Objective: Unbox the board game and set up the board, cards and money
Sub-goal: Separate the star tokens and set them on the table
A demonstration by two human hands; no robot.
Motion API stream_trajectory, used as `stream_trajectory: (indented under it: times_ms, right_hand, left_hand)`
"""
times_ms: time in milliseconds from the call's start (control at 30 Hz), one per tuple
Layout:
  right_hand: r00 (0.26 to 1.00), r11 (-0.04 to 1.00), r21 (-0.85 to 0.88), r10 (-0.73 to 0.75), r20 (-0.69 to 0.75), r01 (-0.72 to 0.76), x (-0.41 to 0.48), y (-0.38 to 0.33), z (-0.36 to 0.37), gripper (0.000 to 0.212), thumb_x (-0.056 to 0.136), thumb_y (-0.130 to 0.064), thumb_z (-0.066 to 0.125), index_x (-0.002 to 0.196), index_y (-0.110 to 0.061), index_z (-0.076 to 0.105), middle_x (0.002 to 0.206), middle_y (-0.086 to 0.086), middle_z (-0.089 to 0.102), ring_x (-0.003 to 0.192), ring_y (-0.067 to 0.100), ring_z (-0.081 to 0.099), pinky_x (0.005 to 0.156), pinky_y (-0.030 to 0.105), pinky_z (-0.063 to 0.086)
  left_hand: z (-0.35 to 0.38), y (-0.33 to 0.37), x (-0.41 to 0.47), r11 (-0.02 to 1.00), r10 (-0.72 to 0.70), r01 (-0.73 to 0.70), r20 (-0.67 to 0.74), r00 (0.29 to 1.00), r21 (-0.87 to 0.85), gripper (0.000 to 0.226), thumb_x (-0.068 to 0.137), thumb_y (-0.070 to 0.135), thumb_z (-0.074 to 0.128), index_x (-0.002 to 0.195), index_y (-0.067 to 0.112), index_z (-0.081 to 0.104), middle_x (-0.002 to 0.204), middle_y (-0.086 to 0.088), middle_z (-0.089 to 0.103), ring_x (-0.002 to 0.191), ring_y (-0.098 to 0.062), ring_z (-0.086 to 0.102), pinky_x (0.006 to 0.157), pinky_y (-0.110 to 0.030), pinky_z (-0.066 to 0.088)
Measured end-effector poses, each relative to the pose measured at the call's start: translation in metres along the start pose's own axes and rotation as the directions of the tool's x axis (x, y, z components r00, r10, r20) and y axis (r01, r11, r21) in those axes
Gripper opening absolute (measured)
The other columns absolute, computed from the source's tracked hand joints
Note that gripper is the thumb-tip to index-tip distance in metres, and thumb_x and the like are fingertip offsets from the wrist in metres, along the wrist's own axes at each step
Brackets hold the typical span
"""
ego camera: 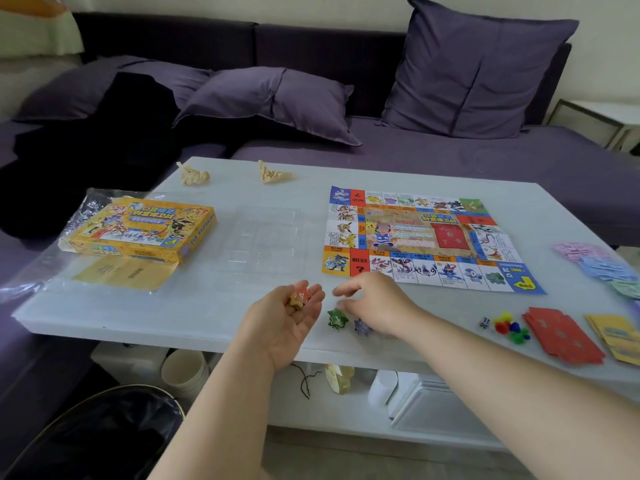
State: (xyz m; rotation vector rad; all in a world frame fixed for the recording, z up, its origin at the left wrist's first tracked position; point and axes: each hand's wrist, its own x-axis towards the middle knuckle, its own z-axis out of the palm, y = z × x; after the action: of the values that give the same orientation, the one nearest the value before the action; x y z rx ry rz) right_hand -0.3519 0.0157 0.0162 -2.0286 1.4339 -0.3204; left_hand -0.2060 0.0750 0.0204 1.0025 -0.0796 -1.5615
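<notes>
- Head view caught the left hand (289, 315) palm-up at lower centre, fingers cupped round small spiky pieces (300, 297), orange and yellow.
- Just beside it the right hand (375, 304) hovered palm-down, fingers bent over a green star-shaped piece (336, 317) and a purple piece (362, 327) on the smooth pale table (173, 313). Blur hid whether it pinched anything.
- At centre right the printed paper board (426, 237) lay flat, creased along its folds.
- Down the right edge sat pastel paper money (595, 265) in fanned stacks, then red cards (562, 336) and yellow cards (613, 336), with a die (484, 322) and glossy plastic pawns (509, 327) to their left.
- Over at left, the yellow cardboard box (138, 230) rested on crinkled clear wrap (34, 271), and a transparent moulded tray (263, 244) lay between box and board.
</notes>
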Motion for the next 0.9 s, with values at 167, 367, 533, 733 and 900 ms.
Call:
stream_trajectory:
  times_ms: [167, 367, 533, 733, 900]
  right_hand:
    - [0.99, 0.986, 0.132, -0.084, -0.116, 0.099, -0.01, -0.006, -0.021, 0.023, 0.094, -0.024, 0.055, 0.112, -0.019, 0.069, 0.114, -0.01, 0.065, 0.088, -0.01, 0.052, 0.069, -0.001, 0.033]
    - [0.989, 0.986, 0.075, -0.147, -0.009, 0.147, -0.022, -0.007, -0.03, 0.012, 0.083, -0.027, 0.072, 0.09, -0.017, 0.071, 0.085, -0.014, 0.062, 0.058, -0.02, 0.048, 0.056, -0.001, 0.035]
    - [0.998, 0.989, 0.15, -0.022, 0.06, 0.013, -0.024, 0.001, -0.043, 0.009, 0.086, -0.026, 0.068, 0.088, -0.018, 0.071, 0.086, -0.012, 0.065, 0.08, -0.001, 0.057, 0.068, 0.013, 0.041]
    - [0.991, 0.981, 0.139, 0.128, 0.044, -0.133, -0.038, 0.046, -0.072, 0.005, 0.084, -0.023, 0.07, 0.079, -0.022, 0.072, 0.086, -0.011, 0.072, 0.088, 0.006, 0.065, 0.079, 0.02, 0.047]
    - [0.981, 0.983, 0.011, 0.183, 0.061, -0.184, -0.05, 0.067, -0.067, 0.012, 0.077, -0.022, 0.077, 0.076, -0.022, 0.065, 0.077, -0.005, 0.067, 0.071, 0.008, 0.06, 0.068, 0.021, 0.045]
  left_hand:
    - [0.005, -0.004, -0.004, 0.993, -0.07, 0.059, 0.111, 0.991, 0.099, 0.024, 0.096, -0.003, 0.035, 0.106, -0.005, 0.057, 0.095, -0.02, 0.067, 0.086, -0.026, 0.067, 0.07, -0.031, 0.059]
    - [0.014, -0.019, -0.007, 0.949, -0.094, 0.019, 0.226, 0.97, 0.315, 0.025, 0.098, -0.003, 0.038, 0.108, -0.003, 0.06, 0.089, -0.013, 0.069, 0.075, -0.014, 0.068, 0.07, -0.023, 0.058]
    - [0.023, -0.029, -0.007, 0.913, -0.051, -0.044, 0.222, 0.974, 0.404, 0.021, 0.098, -0.001, 0.041, 0.101, 0.001, 0.062, 0.083, -0.012, 0.071, 0.07, -0.013, 0.07, 0.063, -0.02, 0.057]
    - [0.031, -0.036, -0.005, 0.882, -0.007, -0.082, 0.187, 0.982, 0.463, 0.014, 0.096, 0.001, 0.048, 0.097, 0.004, 0.062, 0.082, -0.008, 0.072, 0.066, -0.011, 0.07, 0.056, -0.018, 0.055]
    - [0.035, -0.04, -0.004, 0.849, 0.008, -0.092, 0.16, 0.987, 0.521, 0.011, 0.094, 0.004, 0.052, 0.092, 0.003, 0.063, 0.079, -0.007, 0.073, 0.065, -0.009, 0.069, 0.055, -0.017, 0.054]
